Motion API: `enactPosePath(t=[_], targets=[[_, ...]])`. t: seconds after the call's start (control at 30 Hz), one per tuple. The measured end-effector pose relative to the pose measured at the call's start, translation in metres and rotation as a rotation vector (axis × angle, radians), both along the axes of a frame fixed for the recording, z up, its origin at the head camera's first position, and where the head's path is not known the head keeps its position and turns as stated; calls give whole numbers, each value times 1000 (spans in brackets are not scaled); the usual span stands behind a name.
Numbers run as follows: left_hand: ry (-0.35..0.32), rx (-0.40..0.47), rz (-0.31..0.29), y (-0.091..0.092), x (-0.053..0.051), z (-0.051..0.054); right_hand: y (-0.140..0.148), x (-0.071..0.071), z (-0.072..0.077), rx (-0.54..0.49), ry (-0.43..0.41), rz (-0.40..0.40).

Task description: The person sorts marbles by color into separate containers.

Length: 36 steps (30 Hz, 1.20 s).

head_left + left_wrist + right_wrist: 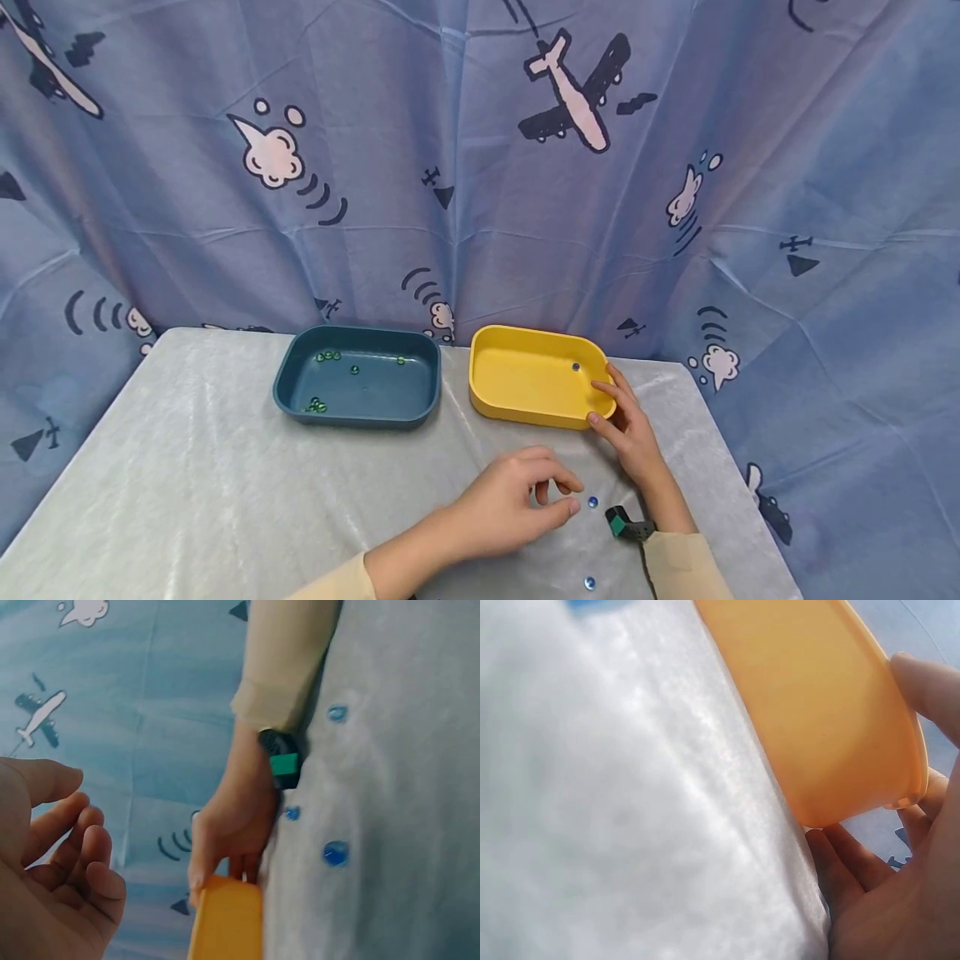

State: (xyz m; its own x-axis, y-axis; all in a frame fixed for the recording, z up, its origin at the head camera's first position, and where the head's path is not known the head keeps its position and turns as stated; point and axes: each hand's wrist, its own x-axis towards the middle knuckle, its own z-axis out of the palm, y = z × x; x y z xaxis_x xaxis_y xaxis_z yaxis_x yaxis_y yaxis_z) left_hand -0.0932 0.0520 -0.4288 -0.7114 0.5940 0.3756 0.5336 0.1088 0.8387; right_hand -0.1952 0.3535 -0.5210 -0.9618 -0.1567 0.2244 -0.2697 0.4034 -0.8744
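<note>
My right hand (632,429) grips the right end of a yellow plastic tray (517,410), its thumb at the front rim and a finger reaching over the edge. In the right wrist view, more fingers lie around the tray's outer end. A single blue glass marble (576,367) lies inside this tray. My left hand (517,502) hovers over the table in front of it, fingers loosely bent and holding nothing. Just right of its fingertips is a blue marble (592,502) on the cloth; another blue marble (589,583) lies nearer the front. A third blue marble (336,853) shows in the left wrist view.
A dark teal tray (367,418) stands to the left with several green marbles (321,407) scattered in it. White plush cloth (225,483) covers the table. Behind hangs a blue curtain (375,167) with printed airplanes. A black wrist device (628,525) sits on the right wrist.
</note>
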Motion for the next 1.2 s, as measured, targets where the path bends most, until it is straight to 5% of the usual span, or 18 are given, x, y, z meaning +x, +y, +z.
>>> enactPosePath(t=[0.4, 0.73, 0.93, 1.2], targets=[[97, -211, -10, -4, 19, -31, 2, 0, 0, 23, -9, -19], [54, -310, -9, -9, 17, -52, 1, 1, 1, 18, -1, -17], [100, -344, 11, -10, 14, -66, -2, 1, 3, 9, -7, -13], [100, -390, -9, -14, 13, -74, -1, 1, 2, 10, -16, -21]])
